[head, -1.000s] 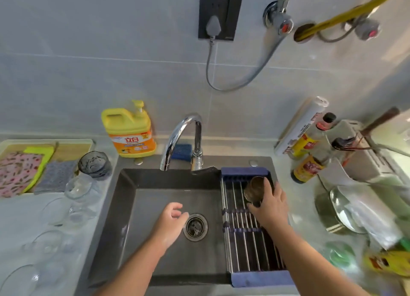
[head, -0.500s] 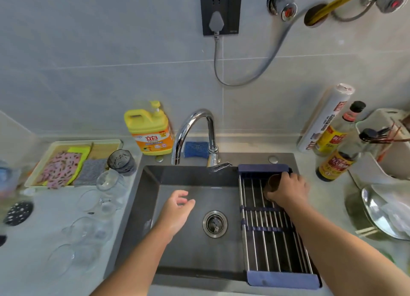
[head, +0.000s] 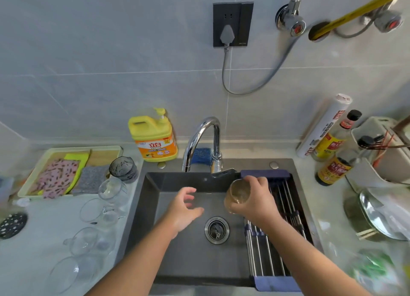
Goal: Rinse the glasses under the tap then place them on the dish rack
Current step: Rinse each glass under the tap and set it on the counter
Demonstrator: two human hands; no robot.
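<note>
My right hand (head: 257, 199) grips an amber-tinted glass (head: 237, 194), tilted with its mouth toward me, at the left edge of the roll-up dish rack (head: 269, 253) that spans the sink's right side. My left hand (head: 183, 209) hovers over the dark sink basin (head: 177, 253) with fingers spread and holds nothing. The chrome tap (head: 199, 138) arches above the basin's back edge; no water runs. Several clear glasses (head: 93, 240) and a dark grey tumbler (head: 123, 169) stand on the counter to the left of the sink.
A yellow detergent bottle (head: 154, 138) stands behind the sink, with a blue sponge (head: 200, 155) by the tap base. A tray of cloths (head: 64, 171) sits at far left. Sauce bottles (head: 332, 164), a utensil holder and a metal bowl (head: 379, 215) crowd the right counter.
My right hand has lifted the amber glass off the back of the rack and brought it left toward the basin. My left hand stays over the sink.
</note>
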